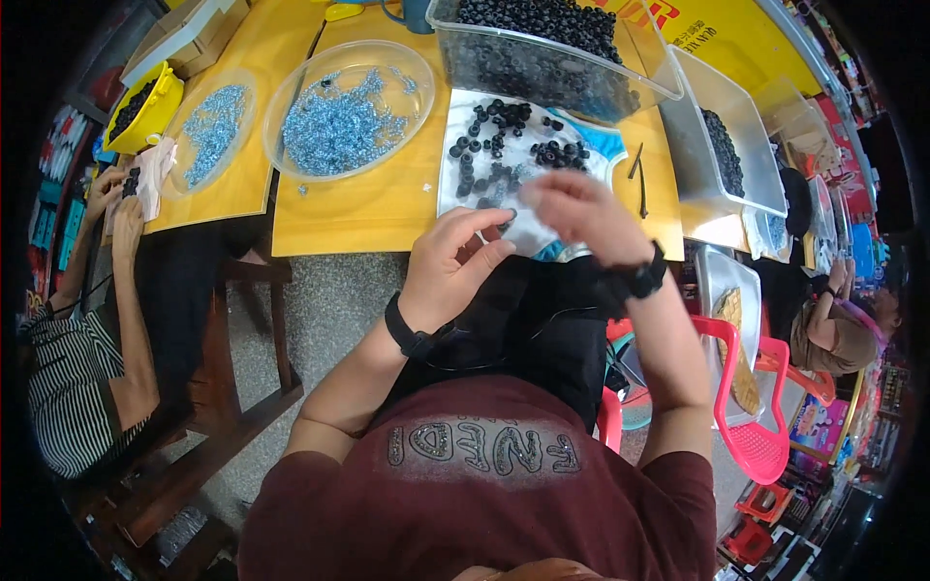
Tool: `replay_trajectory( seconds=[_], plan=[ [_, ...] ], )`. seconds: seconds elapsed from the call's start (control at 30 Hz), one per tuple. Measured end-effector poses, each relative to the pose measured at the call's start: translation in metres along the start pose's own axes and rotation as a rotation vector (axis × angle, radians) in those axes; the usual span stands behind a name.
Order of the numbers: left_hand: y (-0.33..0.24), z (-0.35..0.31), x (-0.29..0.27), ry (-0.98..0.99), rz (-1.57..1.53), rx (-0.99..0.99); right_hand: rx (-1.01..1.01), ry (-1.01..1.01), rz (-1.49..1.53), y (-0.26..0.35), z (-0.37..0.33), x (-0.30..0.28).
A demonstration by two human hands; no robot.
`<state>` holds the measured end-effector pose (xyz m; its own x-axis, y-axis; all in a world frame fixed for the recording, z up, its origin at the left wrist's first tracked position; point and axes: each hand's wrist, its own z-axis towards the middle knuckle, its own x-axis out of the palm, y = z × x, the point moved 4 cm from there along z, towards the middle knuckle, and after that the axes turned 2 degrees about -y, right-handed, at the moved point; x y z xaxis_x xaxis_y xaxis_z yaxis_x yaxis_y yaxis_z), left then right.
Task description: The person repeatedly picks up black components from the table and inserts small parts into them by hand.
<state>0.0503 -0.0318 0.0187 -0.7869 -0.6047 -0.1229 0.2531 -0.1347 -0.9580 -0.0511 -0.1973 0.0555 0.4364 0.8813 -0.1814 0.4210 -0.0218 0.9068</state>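
Black, shiny, rounded beads (562, 155) lie scattered on a white cloth with blue edges (457, 114), at the upper centre of the frame. Just below them, the left hand (448, 266) has its thumb and forefinger narrow, pinching a small dark piece (506, 223). The right hand (586, 221) is blurred, so I cannot tell whether its fingers hold something. Above the cloth stands a clear rectangular plastic tub (484, 66) with more such beads; at the upper left, a round transparent dish (427, 89) carries light-blue glittering pieces (339, 126).
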Motion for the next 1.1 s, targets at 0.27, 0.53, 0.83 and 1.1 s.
replay_trajectory(
  seconds=[0.27, 0.53, 0.83, 1.1],
  plan=[
    [-0.001, -0.007, 0.013, 0.037, -0.020, 0.147, 0.105, 0.238, 0.653, -0.047, -0.039, 0.033],
    [-0.012, -0.010, 0.012, 0.021, 0.002, 0.219, 0.060, 0.209, 0.695, -0.046, -0.051, 0.036],
    [-0.012, -0.013, 0.010, 0.013, 0.015, 0.215, 0.051, 0.091, 0.531, -0.046, -0.057, 0.032],
    [-0.015, -0.012, 0.011, 0.004, 0.096, 0.281, 0.021, 0.048, 0.517, -0.046, -0.057, 0.034]
  ],
)
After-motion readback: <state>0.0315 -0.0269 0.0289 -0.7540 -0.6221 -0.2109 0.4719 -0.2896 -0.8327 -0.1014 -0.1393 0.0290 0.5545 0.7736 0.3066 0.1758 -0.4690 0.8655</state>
